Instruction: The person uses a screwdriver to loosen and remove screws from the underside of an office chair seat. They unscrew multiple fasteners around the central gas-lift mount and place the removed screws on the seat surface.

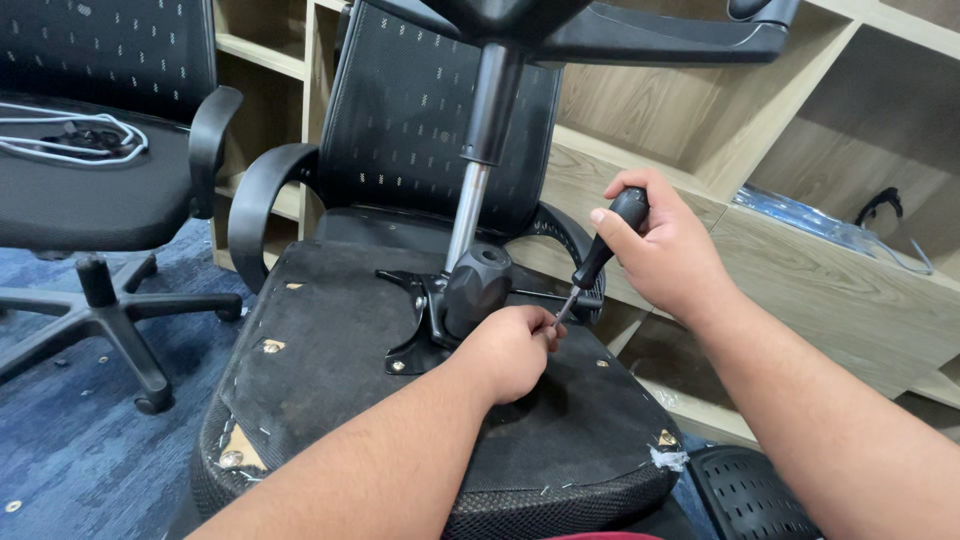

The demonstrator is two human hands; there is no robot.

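Right hand (668, 255) gripped black-handled screwdriver (600, 258); left hand (512, 350) pinched its tip at black metal seat-mechanism plate (425, 325).
Upturned black office chair seat (330, 370) w/ unsteady gas-lift column (478, 170): tip could slip, jabbing left fingers.

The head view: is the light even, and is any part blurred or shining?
In the head view the light is soft and even; the screwdriver and both hands, right and left, look sharp; the metal gas cylinder carries a bright glare stripe; the forearms near the bottom edge look slightly soft.

screwdriver (600, 257) tip: hidden behind left hand (512, 350) | chair base (640, 25): cut off at top edge
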